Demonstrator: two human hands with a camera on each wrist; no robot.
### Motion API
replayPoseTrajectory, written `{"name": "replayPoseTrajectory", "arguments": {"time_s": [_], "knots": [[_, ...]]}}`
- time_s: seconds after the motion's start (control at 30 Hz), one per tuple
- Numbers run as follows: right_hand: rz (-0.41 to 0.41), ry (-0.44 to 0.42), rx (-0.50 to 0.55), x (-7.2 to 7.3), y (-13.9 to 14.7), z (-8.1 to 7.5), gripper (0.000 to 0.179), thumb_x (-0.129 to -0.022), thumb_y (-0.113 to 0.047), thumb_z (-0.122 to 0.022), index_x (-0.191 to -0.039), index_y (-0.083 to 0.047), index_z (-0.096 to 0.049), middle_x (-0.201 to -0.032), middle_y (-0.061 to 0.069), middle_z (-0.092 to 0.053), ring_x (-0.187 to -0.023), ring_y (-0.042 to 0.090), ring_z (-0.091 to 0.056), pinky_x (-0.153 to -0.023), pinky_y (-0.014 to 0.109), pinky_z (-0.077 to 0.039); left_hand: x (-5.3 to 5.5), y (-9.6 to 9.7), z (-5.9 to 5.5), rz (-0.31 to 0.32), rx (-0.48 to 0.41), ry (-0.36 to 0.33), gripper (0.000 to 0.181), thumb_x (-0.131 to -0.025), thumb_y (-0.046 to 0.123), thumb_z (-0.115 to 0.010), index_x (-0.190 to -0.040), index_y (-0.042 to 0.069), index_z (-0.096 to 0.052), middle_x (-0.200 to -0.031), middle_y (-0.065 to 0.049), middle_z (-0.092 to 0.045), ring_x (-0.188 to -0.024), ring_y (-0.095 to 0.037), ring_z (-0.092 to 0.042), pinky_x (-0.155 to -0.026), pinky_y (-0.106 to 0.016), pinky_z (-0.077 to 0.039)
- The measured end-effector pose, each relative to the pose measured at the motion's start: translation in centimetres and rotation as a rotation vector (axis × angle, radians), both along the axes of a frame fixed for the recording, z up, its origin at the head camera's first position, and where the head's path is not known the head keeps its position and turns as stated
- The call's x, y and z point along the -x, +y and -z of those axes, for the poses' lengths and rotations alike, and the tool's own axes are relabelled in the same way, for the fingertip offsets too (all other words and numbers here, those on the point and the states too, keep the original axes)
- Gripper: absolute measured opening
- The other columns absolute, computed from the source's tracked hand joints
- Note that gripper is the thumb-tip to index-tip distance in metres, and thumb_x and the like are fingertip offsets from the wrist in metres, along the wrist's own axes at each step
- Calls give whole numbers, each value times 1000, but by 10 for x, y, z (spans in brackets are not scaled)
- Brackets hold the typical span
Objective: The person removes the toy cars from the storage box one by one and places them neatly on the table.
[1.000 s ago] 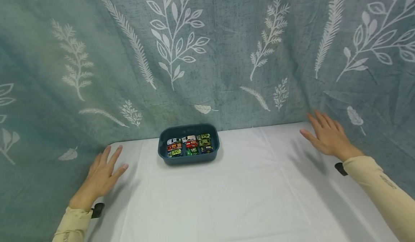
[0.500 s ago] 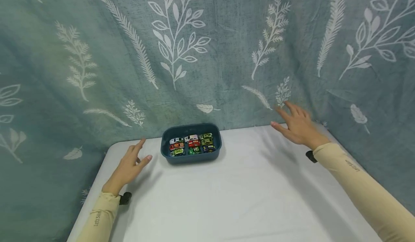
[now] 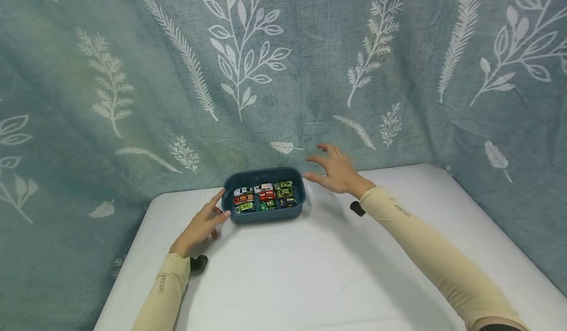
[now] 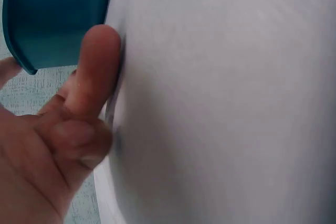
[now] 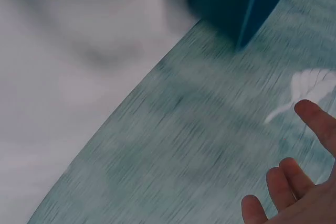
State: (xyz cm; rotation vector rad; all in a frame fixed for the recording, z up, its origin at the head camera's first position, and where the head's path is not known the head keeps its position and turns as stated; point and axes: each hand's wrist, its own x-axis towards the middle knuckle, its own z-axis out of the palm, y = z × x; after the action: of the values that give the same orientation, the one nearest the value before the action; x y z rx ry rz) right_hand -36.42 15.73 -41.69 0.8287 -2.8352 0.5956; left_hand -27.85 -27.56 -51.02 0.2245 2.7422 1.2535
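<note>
A dark blue plastic bin point(image 3: 266, 216) holds several small toy cars point(image 3: 267, 196) in rows, among them white, red, orange and green ones. My left hand point(image 3: 200, 226) is at the bin's left end, thumb and index finger spread, their tips right at the rim. In the left wrist view the bin's wall point(image 4: 58, 19) stands just beyond the fingers. Off the bin's right end hovers my right hand point(image 3: 335, 172), fingers apart and holding nothing. The right wrist view shows a corner of the bin point(image 5: 231, 3) and loosely bent fingers point(image 5: 280, 188).
A white cloth covers the table point(image 3: 310, 272), and the bin stands near its far edge. Behind it hangs a green-blue curtain point(image 3: 310, 75) with white leaf prints, which also runs down the left and right sides.
Both hands have come inward from the table's sides to the bin, the right hand travelling farther, leftward. The bin and toy cars have stayed in place on the table.
</note>
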Motion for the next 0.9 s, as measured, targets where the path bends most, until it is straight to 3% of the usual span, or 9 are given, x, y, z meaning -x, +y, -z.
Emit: {"name": "replayPoseTrajectory", "arguments": {"time_s": [0.07, 0.37, 0.53, 0.7, 0.77, 0.9], "knots": [[-27, -19, 5, 2, -17, 0, 64, -103, -66, -55, -152, -26, -60, -171, 17, -26, -154, 45, -29, -115, 74, -30, 0, -1, 1, 2, -9, -34, 78, -109, 45, -59, -172, 37, -15, -129, -23, -54, -56, -25, -64, -68, -39, -54], [-99, -41, -59, 12, -74, -2, 62, -102, -64, -58, -147, -23, -65, -165, 17, -35, -149, 42, -33, -113, 68, -37, 0, -6, 3, -7, -60, -99, 89, -101, 43, -72, -170, 45, -15, -119, -20, -59, -57, -25, -63, -57, -39, -53], [-123, -35, -118, 17, -98, -3, 59, -101, -62, -65, -144, -22, -68, -146, 18, -49, -129, 36, -46, -100, 55, -45, 4, -3, -2, 17, -53, -125, 90, -101, 49, -69, -170, 44, -12, -120, -20, -60, -57, -26, -64, -54, -38, -50], [-178, -57, -157, 25, -122, 3, 52, -100, -54, -71, -140, -21, -72, -123, 16, -60, -105, 30, -47, -90, 47, -43, 5, -3, -2, -9, -53, -133, 84, -102, 60, -64, -168, 49, -14, -123, -21, -60, -57, -27, -65, -56, -37, -50], [-203, -84, -165, 28, -132, 6, 48, -100, -50, -73, -137, -19, -74, -123, 15, -64, -108, 30, -51, -101, 49, -45, 5, -3, 0, -22, -48, -131, 82, -101, 63, -62, -167, 51, -16, -123, -21, -60, -56, -27, -64, -59, -38, -53], [-236, -165, -191, 33, -151, 14, 43, -102, -41, -72, -138, -16, -73, -137, 11, -69, -130, 33, -59, -117, 52, -44, 6, -2, 2, -52, -51, -136, 80, -102, 62, -63, -167, 52, -18, -121, -21, -61, -57, -27, -63, -59, -39, -55]]}}
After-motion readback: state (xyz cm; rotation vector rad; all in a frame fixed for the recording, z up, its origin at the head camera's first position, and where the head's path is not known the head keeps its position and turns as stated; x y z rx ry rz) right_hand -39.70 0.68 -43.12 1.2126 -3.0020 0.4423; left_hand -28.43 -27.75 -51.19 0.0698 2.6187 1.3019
